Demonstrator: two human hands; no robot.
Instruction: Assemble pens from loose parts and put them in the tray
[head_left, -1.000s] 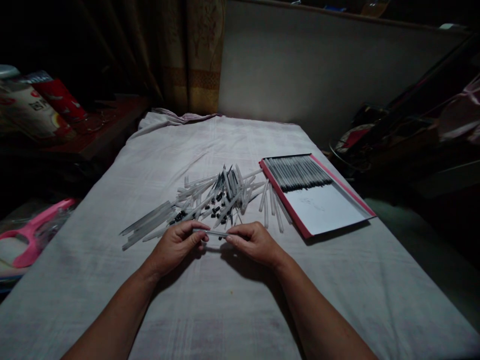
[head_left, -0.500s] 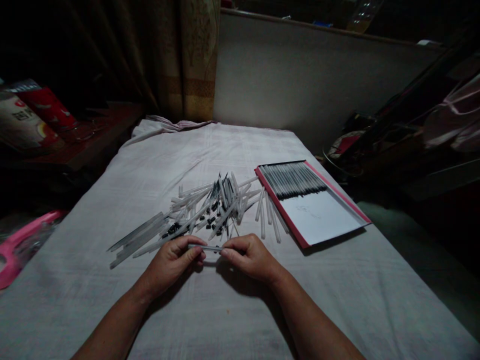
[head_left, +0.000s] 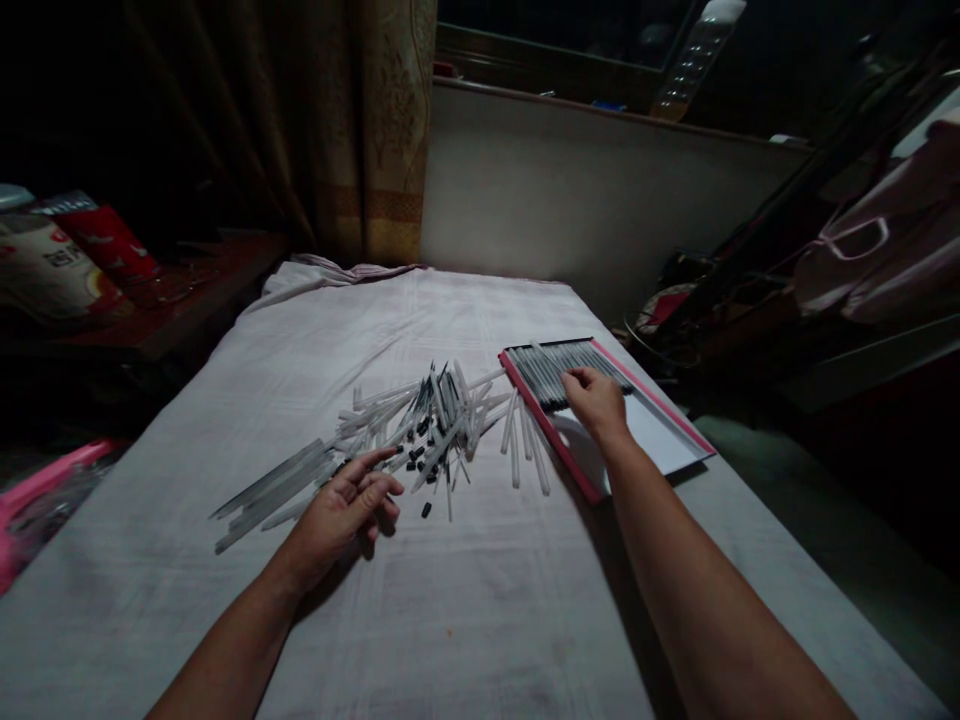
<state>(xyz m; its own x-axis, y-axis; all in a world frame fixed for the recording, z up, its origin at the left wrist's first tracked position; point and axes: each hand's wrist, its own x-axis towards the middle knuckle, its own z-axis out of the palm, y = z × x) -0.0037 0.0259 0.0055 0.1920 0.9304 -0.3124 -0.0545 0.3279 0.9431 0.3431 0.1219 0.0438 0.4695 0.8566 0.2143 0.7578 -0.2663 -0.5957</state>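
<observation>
My right hand (head_left: pixel 596 400) is closed on a clear pen (head_left: pixel 546 360), held at a slant over the row of pens (head_left: pixel 577 362) in a shallow red-edged box (head_left: pixel 553 432). Its fingertips are right above that row; whether the pen touches the others I cannot tell. My left hand (head_left: pixel 352 510) hangs over the cloth with its fingers apart and nothing in them. Just beyond it lies a loose heap of clear pen barrels (head_left: pixel 375 408), dark-tipped refills (head_left: pixel 442 390) and small black caps (head_left: pixel 415 455). One black cap (head_left: pixel 427 510) lies apart at the near side.
A pale checked cloth (head_left: pixel 465 620) covers the surface. Long clear sleeves (head_left: pixel 270 490) lie left of the heap, and several barrels (head_left: pixel 514 450) lie beside the box. A dark side table (head_left: pixel 172 310) with packages stands at left, near a pink object (head_left: pixel 45 480).
My right hand has moved from the middle to the box, carrying the pen. My left hand has let go of it and opened. The view has tilted up slightly.
</observation>
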